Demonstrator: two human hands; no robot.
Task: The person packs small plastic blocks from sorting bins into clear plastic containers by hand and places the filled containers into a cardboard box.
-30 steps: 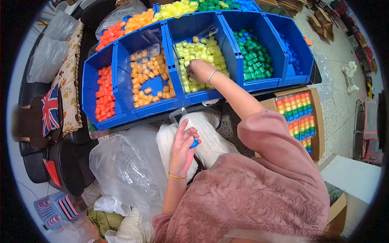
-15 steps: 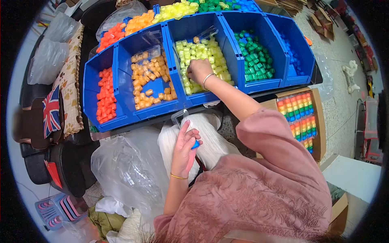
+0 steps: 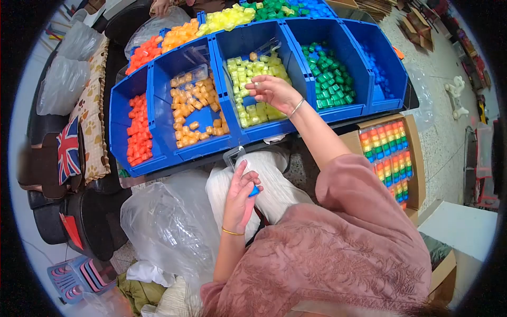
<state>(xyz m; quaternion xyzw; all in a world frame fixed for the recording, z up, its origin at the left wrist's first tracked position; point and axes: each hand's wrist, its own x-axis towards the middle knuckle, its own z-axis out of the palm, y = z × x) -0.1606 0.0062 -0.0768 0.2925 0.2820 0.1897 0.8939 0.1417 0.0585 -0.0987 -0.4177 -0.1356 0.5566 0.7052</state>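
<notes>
My left hand (image 3: 240, 198) is in front of the bins, fingers curled around a small glossy blue piece (image 3: 254, 191). A clear plastic case (image 3: 234, 157) shows at its fingertips; whether the hand grips this too is unclear. My right hand (image 3: 275, 94) is over the front of the middle bin (image 3: 244, 39), its thumb and fingers pinching a small pale yellow piece (image 3: 257, 85). Below and behind it lie many translucent yellow pieces (image 3: 266, 68), with one orange piece (image 3: 253, 55) among them.
Neighbouring blue bins hold red pieces (image 3: 139, 129), orange pieces (image 3: 195, 98), green pieces (image 3: 334, 79) and blue pieces (image 3: 376, 68). At right, a cardboard carton (image 3: 417, 174) contains rainbow-coloured packs (image 3: 388, 153). A clear plastic bag (image 3: 163, 216) lies at left. Another person's hand (image 3: 161, 6) shows at the top.
My right hand has lifted off the yellow pieces and turned, now with a piece in its fingertips. My left hand has hardly moved. Another person's hand has appeared at the top.
</notes>
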